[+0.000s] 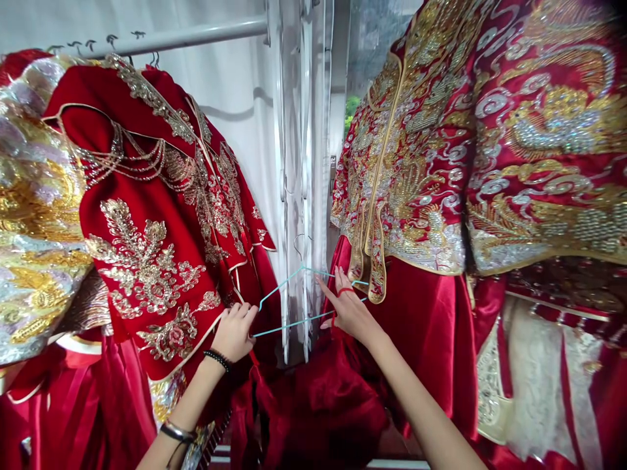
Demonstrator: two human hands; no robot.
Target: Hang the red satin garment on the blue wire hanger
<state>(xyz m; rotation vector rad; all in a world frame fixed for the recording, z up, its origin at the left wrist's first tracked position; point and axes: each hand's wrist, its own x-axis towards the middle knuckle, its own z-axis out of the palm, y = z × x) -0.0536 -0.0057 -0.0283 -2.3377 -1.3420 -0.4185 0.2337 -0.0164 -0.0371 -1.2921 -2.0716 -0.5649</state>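
A thin teal wire hanger is held level in front of me, its silver hook pointing up. My left hand, wearing a black bead bracelet, is closed around the hanger's left end. At its right end is my right hand, index finger stretched out and other fingers raised. A red strap loops over the right fingers. Beneath both hands hangs a dark red satin garment; another red strap runs down below the left hand. Where the right thumb presses is partly hidden.
A red jacket with beaded embroidery hangs on a rail at the left. Gold-embroidered red jackets and satin skirts hang close on the right. White metal posts and a white curtain stand behind.
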